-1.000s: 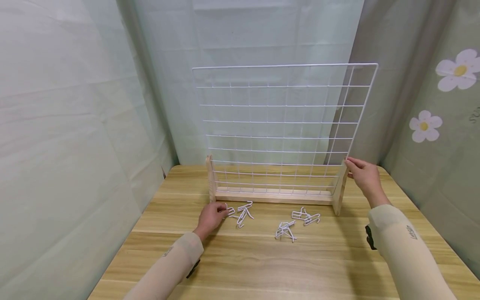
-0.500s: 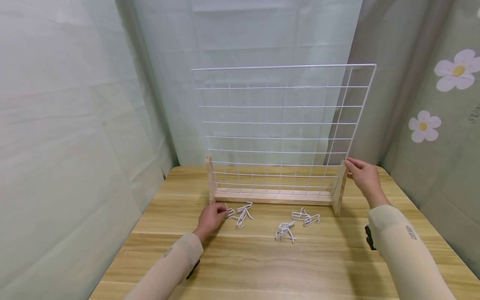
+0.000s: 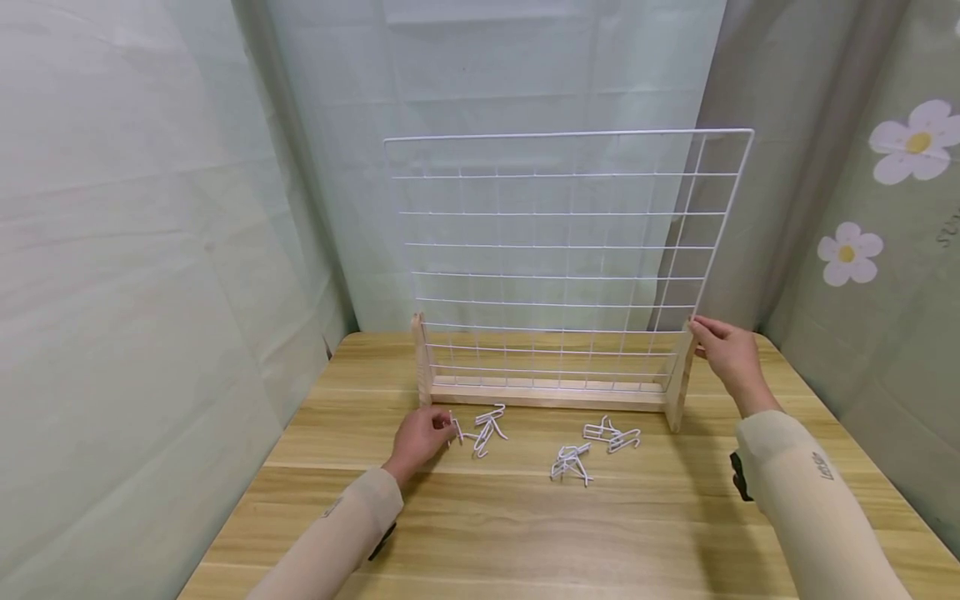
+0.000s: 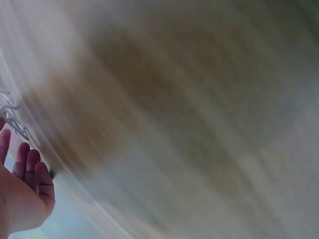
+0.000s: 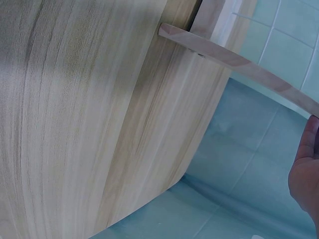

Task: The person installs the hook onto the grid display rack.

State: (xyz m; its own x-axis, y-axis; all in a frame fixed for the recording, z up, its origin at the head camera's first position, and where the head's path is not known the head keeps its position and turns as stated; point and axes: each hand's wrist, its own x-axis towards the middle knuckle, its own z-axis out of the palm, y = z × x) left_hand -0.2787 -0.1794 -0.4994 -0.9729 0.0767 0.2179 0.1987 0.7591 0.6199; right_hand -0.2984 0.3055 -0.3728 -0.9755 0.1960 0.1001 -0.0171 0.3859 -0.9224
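A white wire grid rack [image 3: 562, 247] stands upright in a wooden base [image 3: 547, 393] with a side post at each end. At the right post [image 3: 681, 379], my right hand [image 3: 731, 358] pinches its upper end between thumb and fingers. The right wrist view has that hand [image 5: 305, 174] at its right edge, fingertips on the wooden post [image 5: 239, 64]. My left hand [image 3: 422, 435] is low in front of the base's left end, pinching a white wire hook [image 3: 457, 427]. Beside it lie more white hooks [image 3: 487, 432]. In the left wrist view the left hand [image 4: 30, 186] shows partly, fingers curled.
Two more small piles of white hooks lie on the table, one at centre [image 3: 572, 463] and one nearer the right post [image 3: 611, 433]. The wooden table [image 3: 480, 542] extends toward me. Pale curtains [image 3: 165, 275] hang on the left, behind and on the right.
My left hand has shifted slightly and turned the hook at its fingertips, which now stands more upright. The right hand stays at the post.
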